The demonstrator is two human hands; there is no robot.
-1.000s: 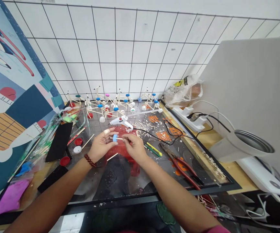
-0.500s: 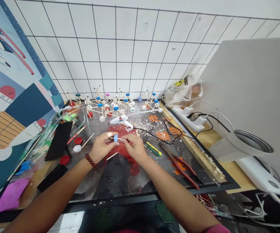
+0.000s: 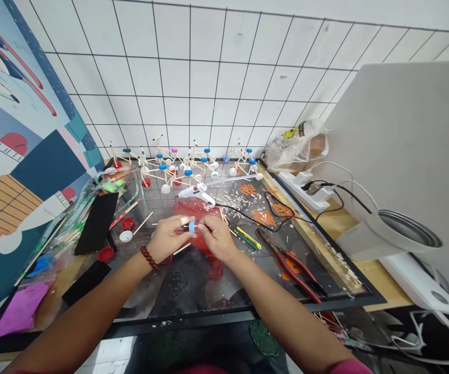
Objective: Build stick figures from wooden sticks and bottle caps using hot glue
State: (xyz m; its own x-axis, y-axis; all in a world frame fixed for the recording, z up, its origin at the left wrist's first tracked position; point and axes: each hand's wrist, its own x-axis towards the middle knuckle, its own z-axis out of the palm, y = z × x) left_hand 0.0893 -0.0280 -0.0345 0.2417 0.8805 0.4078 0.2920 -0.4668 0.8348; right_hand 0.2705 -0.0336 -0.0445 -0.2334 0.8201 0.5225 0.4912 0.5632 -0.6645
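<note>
My left hand (image 3: 169, 236) and my right hand (image 3: 216, 236) meet over the middle of the dark work mat (image 3: 193, 291). Both pinch a small blue bottle cap (image 3: 191, 226) with a thin wooden stick through it, held between the fingertips just above a red plastic sheet (image 3: 193, 213). A bead bracelet circles my left wrist, and a plaster wraps one left finger. A white glue gun (image 3: 196, 193) lies just beyond the hands, its black cord running off to the right.
Several stick-and-cap models (image 3: 181, 166) stand along the tiled wall. Red-handled pliers (image 3: 294, 267) and a yellow-green cutter (image 3: 247, 238) lie to the right. Loose red and white caps (image 3: 125, 231) and a black card (image 3: 95, 223) lie left. A power strip (image 3: 305, 189) and a white pot (image 3: 388, 234) sit far right.
The two hands have closed in on each other, so the blue cap is now more covered by the fingers. The view has shifted slightly.
</note>
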